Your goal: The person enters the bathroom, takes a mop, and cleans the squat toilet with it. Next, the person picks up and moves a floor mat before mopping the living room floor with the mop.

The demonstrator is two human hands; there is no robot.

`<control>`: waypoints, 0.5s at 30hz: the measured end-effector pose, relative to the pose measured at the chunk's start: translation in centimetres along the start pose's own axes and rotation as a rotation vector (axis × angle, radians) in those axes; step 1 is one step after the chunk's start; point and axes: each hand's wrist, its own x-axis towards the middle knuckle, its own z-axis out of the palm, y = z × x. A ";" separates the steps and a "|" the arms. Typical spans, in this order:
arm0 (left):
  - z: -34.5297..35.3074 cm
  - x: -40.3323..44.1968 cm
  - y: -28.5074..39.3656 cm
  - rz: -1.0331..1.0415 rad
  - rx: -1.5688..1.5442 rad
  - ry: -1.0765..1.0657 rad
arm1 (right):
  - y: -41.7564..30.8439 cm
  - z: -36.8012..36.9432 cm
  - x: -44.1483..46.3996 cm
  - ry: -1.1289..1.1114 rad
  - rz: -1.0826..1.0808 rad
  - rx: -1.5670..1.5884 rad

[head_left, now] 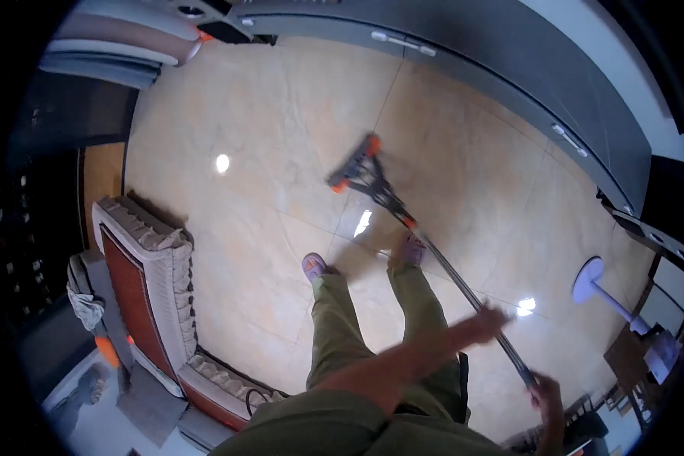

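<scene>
Head view, watched from my remote post, gives me both hands on one mop (441, 261). I see the left hand (492, 323) curled around the pole partway along, and the right hand (546, 392) wrapped about it close to its near end, at the lower right. From there I follow the pole slanting forward past the right foot to the mop head (353, 165), grey with orange ends and slightly blurred, out on the tiled floor (243, 99) ahead of the feet. I cannot tell how firmly either hand squeezes.

Below the left forearm I have green trousers (333, 319) and purple slippers (312, 264), the feet apart. Bright patches of reflected light dot the shiny tiles.

Farther out, on my left, I find a sofa (144, 289) with reddish-brown panels and ruffled pale edging, with a pale cloth (87, 308) beside it. Across the top and upper right curves a long grey cabinet (501, 76) with light handles. At the right I make out a purple stand (588, 281) with a round disc, well apart from the mop head.
</scene>
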 end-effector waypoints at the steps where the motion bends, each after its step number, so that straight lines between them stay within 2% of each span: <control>1: -2.6 1.6 4.3 -0.012 0.021 -0.317 | 4.4 -3.0 -1.8 0.007 -0.094 0.079; 2: -4.0 3.0 6.8 0.038 0.053 -0.488 | 5.5 -4.2 -3.9 0.082 -0.103 0.147; 3: -4.3 3.0 8.0 0.060 0.049 -0.399 | 5.9 -4.9 -5.1 0.154 -0.110 0.210; 4: -5.0 3.1 8.2 0.053 0.060 -0.406 | 5.9 -4.9 -4.8 0.143 -0.115 0.219; 6: -7.5 3.9 6.8 -0.081 0.149 -0.490 | 4.6 -4.6 -1.7 0.155 -0.351 0.134; 7: -6.8 4.0 4.3 -0.131 0.190 -0.386 | 3.6 -4.3 0.6 0.118 -0.364 0.114; 8: -7.8 4.2 1.8 -0.213 0.302 -0.376 | 1.6 -2.7 3.4 0.072 -0.405 0.128; 9: -9.1 3.8 -1.6 -0.279 0.369 -0.361 | -1.3 -1.2 5.3 0.029 -0.439 0.141; 10: -9.8 2.9 -6.8 -0.281 0.350 -0.232 | -8.1 1.5 4.4 -0.082 -0.333 0.075; 11: -10.8 1.0 -11.9 -0.297 0.447 -0.049 | -13.3 4.2 3.8 -0.199 -0.332 0.080; 12: -16.8 -2.2 -13.3 -0.181 0.825 0.268 | -17.1 6.8 4.5 -0.289 -0.457 0.027; 13: -23.2 -3.1 -15.3 -0.366 0.603 -0.004 | -20.9 9.9 5.2 -0.359 -0.550 -0.036; 14: -28.9 -5.2 -16.0 -0.556 0.630 -0.002 | -25.0 12.9 5.6 -0.474 -0.619 -0.045; 15: -31.2 -8.2 -20.1 -0.632 0.739 0.148 | -29.1 16.8 5.6 -0.535 -0.900 -0.079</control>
